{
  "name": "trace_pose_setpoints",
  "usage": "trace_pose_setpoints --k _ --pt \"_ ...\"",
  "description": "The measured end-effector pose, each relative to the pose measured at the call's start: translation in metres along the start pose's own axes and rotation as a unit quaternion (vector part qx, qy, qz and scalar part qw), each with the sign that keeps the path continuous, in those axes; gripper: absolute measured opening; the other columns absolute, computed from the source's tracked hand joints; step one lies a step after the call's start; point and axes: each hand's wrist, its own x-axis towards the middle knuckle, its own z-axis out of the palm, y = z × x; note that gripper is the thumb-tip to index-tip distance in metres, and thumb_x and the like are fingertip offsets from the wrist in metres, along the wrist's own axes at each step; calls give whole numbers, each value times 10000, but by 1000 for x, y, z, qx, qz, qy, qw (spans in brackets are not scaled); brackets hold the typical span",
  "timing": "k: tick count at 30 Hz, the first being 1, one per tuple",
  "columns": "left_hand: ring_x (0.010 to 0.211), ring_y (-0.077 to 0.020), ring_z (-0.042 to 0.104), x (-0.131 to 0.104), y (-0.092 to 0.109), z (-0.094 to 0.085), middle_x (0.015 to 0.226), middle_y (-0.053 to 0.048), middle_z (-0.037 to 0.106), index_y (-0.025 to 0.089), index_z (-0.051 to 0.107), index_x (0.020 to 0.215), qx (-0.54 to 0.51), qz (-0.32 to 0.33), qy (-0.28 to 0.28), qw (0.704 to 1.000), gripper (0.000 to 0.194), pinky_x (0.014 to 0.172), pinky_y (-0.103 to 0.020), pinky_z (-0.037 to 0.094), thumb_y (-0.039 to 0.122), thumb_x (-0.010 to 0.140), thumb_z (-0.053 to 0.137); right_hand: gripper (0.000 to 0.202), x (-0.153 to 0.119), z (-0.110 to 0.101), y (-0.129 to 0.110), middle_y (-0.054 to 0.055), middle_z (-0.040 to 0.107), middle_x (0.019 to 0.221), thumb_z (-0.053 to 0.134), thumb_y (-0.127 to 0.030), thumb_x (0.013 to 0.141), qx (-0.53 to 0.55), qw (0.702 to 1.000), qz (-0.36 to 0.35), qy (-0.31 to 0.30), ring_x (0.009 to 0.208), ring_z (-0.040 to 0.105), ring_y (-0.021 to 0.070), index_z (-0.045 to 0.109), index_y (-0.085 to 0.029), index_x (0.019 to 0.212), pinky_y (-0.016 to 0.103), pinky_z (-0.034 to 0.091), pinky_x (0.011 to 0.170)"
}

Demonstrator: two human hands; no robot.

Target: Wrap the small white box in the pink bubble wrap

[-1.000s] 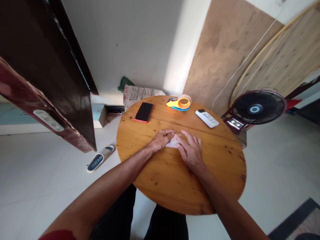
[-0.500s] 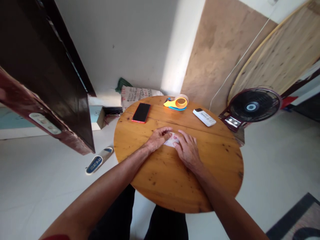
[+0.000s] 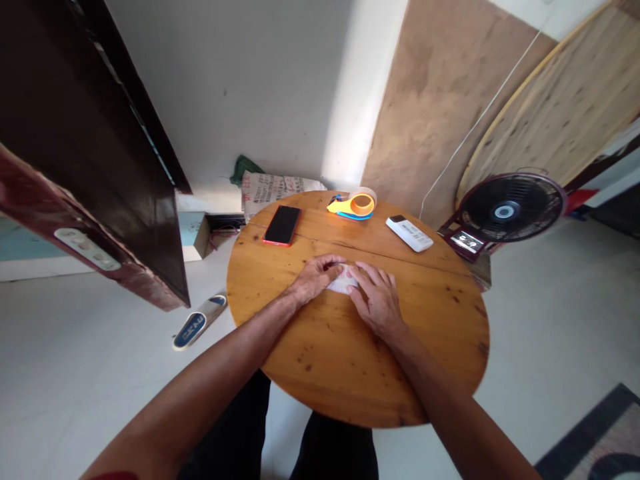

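The round table [image 3: 350, 373] is honey-orange wood with dark knots; the phone [image 3: 283, 225] black, red-edged; the tape dispenser [image 3: 353, 206] yellow and blue; the remote [image 3: 409, 234] white.

Sack [image 3: 275, 187] print and floor scale [image 3: 199, 322] lettering are illegible.

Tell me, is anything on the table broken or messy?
Nothing stands out. The phone, tape dispenser and remote lie flat and apart on the round table. Both hands press a small white paper.
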Motion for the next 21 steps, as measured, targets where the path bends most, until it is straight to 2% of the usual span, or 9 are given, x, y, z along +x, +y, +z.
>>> trace_pose_setpoints --k 4,10,15,21 --pt "622 -86 527 1 -1 -1 768 -8 656 117 665 970 17 9 2 1000 378 608 -205 410 344 676 735 378 0 -2 -2 109 537 1329 433 -338 939 -39 999 0 -10 1145 496 274 554 -201 1270 427 355 920" --pt "647 -100 550 0 -1 -1 806 -19 667 124 668 966 13 13 -6 1000 370 626 -215 429 353 682 729 443 -1 -2 -3 138 490 1375 444 -335 934 -19 1000 3 8 1209 459 263 472 -147 1333 416 339 966" --pt "618 -90 532 -1 0 -1 756 -6 655 123 671 937 22 19 -2 1000 342 611 -208 417 350 688 726 348 0 -2 -2 104 539 1330 459 -321 928 -18 1000 -9 7 1151 499 266 561 -205 1239 422 359 932" --pt "630 -92 547 -2 3 0 767 -7 661 129 672 916 12 17 -5 1000 324 608 -201 419 342 680 735 343 -2 -2 1 108 507 1357 467 -315 918 61 997 13 40 1229 467 259 530 -213 1240 435 352 986"
